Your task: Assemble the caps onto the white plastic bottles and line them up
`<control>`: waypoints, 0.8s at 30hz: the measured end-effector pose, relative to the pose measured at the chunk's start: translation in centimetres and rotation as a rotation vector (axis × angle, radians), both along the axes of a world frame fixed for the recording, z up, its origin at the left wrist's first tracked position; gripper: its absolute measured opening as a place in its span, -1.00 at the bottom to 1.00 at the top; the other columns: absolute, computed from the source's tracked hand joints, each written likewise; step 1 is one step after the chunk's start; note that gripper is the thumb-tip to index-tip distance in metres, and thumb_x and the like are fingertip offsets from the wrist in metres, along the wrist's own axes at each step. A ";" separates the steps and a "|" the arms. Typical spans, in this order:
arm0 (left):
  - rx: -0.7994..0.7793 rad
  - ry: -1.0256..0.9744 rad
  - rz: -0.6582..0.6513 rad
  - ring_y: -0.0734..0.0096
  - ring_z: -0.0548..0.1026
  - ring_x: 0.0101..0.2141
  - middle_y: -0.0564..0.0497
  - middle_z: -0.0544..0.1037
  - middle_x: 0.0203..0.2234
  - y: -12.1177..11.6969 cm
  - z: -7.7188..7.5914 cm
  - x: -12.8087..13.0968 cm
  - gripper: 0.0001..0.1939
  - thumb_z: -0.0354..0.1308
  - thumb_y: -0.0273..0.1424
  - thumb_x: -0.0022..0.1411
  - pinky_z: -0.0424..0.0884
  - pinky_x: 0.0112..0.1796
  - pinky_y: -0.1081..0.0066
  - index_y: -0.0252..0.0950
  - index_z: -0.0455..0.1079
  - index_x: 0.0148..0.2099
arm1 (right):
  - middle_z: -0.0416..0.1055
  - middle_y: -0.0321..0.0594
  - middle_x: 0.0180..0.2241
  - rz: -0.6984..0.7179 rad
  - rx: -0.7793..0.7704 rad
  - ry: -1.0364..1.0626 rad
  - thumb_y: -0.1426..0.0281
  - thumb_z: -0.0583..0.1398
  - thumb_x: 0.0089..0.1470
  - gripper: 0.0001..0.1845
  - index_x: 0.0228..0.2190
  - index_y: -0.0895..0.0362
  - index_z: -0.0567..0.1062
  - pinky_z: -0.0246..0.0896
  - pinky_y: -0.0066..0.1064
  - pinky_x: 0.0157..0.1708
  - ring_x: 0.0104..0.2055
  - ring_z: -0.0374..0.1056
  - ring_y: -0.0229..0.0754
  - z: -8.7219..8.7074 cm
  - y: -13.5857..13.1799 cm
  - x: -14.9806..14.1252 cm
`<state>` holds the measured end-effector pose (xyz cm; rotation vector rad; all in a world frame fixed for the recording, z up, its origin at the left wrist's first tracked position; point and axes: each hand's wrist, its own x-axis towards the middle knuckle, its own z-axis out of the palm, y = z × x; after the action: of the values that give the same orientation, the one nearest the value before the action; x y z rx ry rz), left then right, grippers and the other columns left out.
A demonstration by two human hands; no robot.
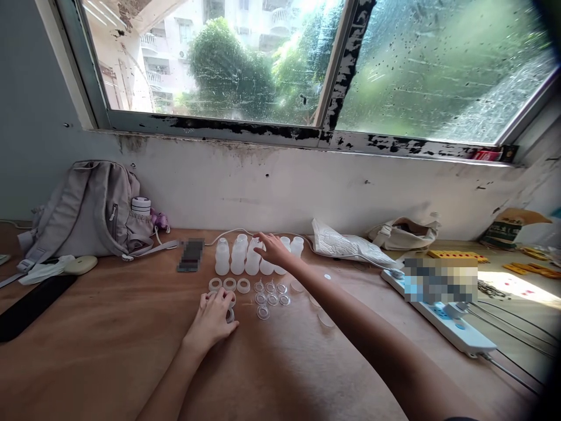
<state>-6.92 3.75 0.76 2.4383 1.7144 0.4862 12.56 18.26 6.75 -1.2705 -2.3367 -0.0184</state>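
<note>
Several frosted white bottles (222, 257) stand upright in a row near the wall. My right hand (275, 250) reaches over them, fingers stretched left, thumb apart from the index finger, at the upper part of the third bottle (253, 263); whether the fingertips touch it I cannot tell. My left hand (214, 316) rests over white screw rings (243, 285), fingers spread and bent down around them; part of these rings is hidden beneath the hand. Right of the rings lie several clear bottle teats (272, 299). Clear round caps (325, 318) lie partly hidden by my right forearm.
A grey backpack (83, 210), a blurred phone (191, 255) and a black case (35, 307) are to the left. White plastic packaging (350, 245) and a beige bag (405, 234) lie by the wall. A power strip (456, 330) with cables sits right, near yellow parts (458, 256).
</note>
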 end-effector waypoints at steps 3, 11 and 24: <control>-0.004 -0.001 0.011 0.21 0.36 -0.21 -0.04 0.36 -0.22 0.0 -0.1 0.1 -0.70 0.10 -0.30 -0.03 0.11 -0.14 0.23 -0.20 0.27 -0.18 | 0.37 -0.10 -0.21 -0.004 0.035 0.045 0.37 0.14 -0.01 -0.64 -0.12 0.12 0.27 0.04 -0.24 -0.19 -0.14 0.20 -0.05 0.3 -0.8 0.3; 0.046 -0.039 0.013 0.25 0.35 -0.19 -0.04 0.36 -0.19 0.2 -0.4 0.6 -0.74 0.03 -0.34 0.05 0.13 -0.15 0.29 -0.19 0.27 -0.14 | 0.34 -0.22 -0.45 0.028 -0.015 0.264 0.36 -0.01 0.09 -0.81 -0.25 0.12 0.32 0.11 -0.41 -0.41 -0.43 0.25 -0.21 -3.0 -7.9 2.6; 0.024 -0.115 -0.004 0.24 0.38 -0.22 -0.03 0.33 -0.17 0.0 -0.3 1.2 -0.68 0.04 -0.37 0.04 0.24 -0.16 0.26 -0.17 0.26 -0.09 | 0.31 -0.14 -0.28 0.041 -0.173 0.215 0.38 0.11 0.00 -0.79 -0.24 0.06 0.36 0.16 -0.25 -0.24 -0.24 0.24 -0.08 -10.2 -13.9 3.1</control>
<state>-5.77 3.79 0.50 2.3789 1.6679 0.6367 15.68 4.38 -3.43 -1.2375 -2.2150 0.3239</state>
